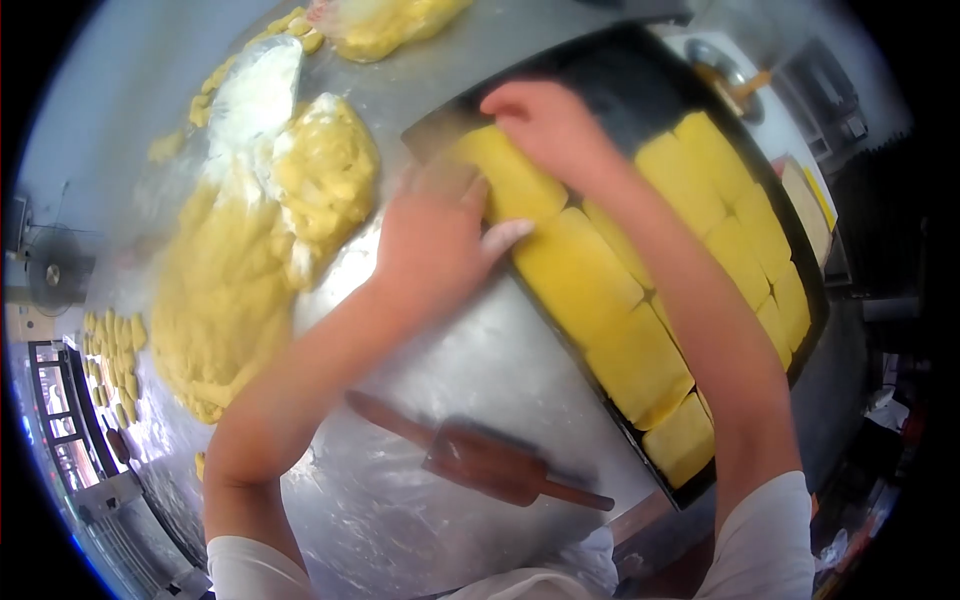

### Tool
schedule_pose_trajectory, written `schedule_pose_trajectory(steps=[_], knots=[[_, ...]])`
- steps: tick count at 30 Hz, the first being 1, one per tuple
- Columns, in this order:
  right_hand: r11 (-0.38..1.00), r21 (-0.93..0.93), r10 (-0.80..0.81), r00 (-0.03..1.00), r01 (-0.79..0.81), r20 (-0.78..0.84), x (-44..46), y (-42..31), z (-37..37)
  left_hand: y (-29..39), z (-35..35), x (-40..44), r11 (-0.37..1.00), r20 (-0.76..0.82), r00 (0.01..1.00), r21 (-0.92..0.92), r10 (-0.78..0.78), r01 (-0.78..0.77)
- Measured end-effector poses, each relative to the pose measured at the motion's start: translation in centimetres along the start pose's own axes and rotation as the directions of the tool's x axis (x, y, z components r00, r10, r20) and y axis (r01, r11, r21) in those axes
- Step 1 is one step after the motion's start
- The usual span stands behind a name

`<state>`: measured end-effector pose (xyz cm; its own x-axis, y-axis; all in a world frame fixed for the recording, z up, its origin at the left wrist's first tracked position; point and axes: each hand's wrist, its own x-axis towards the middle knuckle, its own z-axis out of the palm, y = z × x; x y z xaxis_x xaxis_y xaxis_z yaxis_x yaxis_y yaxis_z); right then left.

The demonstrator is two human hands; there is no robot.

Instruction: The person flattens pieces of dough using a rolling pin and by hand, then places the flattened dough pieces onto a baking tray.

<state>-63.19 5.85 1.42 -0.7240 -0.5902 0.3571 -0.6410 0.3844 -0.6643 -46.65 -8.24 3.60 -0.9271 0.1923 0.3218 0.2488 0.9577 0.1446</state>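
Note:
A black tray holds several flat yellow dough squares in rows. My left hand lies at the tray's left edge, thumb spread and fingers stretched, touching the side of the far-left dough square; its fingertips are blurred. Reaching over the tray, my right hand has its fingers curled at the far end of that same square. Whether it pinches the dough there is hidden. A wooden rolling pin rests on the metal table nearer my body.
Left of my hands sits a large dough mass, with a floury lump and white flour beside it. Small dough pieces lie far left. More dough is at the back. A metal bowl stands beyond the tray.

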Motion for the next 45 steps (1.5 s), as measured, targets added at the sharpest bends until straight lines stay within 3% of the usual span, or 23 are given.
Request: schedule_pose_trajectory(steps=[2,6,9,12,15,19,22,24,25,28,32,35,41,45], knots=[[0.942,-0.234,-0.239,0.971,0.24,0.032,0.2,0.9,1.1,0.1,0.4,-0.1,1.0,-0.015,1.0,0.007,-0.018,0.018],[0.865,-0.342,-0.322,0.929,0.368,0.184,0.4,1.4,1.6,0.3,1.0,-0.2,0.998,-0.023,0.998,0.006,-0.056,0.056],[0.892,-0.271,-0.335,0.931,0.363,0.144,0.6,1.6,1.7,0.4,1.0,-0.2,0.997,-0.026,0.997,0.006,-0.073,0.073],[0.891,-0.282,-0.312,0.931,0.357,0.191,0.5,1.3,1.2,0.4,1.1,-0.1,0.995,0.005,0.995,-0.001,-0.096,0.096],[0.896,-0.298,-0.303,0.943,0.331,0.137,-0.1,0.6,0.8,0.7,0.0,-0.6,0.995,0.018,0.996,-0.04,-0.089,0.09],[0.991,-0.119,-0.073,0.994,0.064,-0.078,-1.9,-0.8,-1.0,2.5,-5.6,-3.7,0.995,-0.018,0.999,-0.087,-0.042,0.04],[1.0,-0.015,-0.002,1.0,0.002,-0.014,-4.9,-2.6,-3.8,4.2,-8.9,-9.9,0.939,0.11,0.972,-0.255,-0.208,0.23],[0.984,0.086,0.156,0.987,-0.158,0.023,-8.2,-7.1,-5.9,6.3,-10.5,-15.3,0.882,0.128,0.927,-0.285,-0.352,0.375],[0.962,0.135,0.231,0.971,-0.237,0.055,-10.1,-9.8,-7.0,7.4,-11.1,-18.4,0.882,0.114,0.928,-0.29,-0.354,0.372],[0.997,0.029,0.061,0.982,-0.067,0.18,-16.5,-16.6,-7.9,13.2,-11.8,-26.7,0.872,0.212,0.902,-0.246,-0.377,0.423],[0.993,-0.066,-0.074,0.942,0.101,0.326,-24.4,-21.3,-4.4,21.4,-9.4,-32.4,0.854,0.477,0.877,-0.428,-0.063,0.295],[0.993,-0.099,-0.039,0.955,0.071,0.293,-28.9,-21.5,-0.5,23.6,-5.6,-34.2,0.938,0.411,0.911,-0.301,-0.037,0.174],[0.987,-0.15,-0.033,0.994,0.049,0.104,-32.6,-20.6,2.7,20.8,-4.9,-34.2,0.926,0.241,0.958,-0.3,-0.159,0.229],[0.969,-0.244,-0.032,0.999,0.037,0.027,-34.2,-20.0,1.5,15.6,-6.7,-36.8,0.933,0.164,0.937,-0.141,-0.309,0.332]])
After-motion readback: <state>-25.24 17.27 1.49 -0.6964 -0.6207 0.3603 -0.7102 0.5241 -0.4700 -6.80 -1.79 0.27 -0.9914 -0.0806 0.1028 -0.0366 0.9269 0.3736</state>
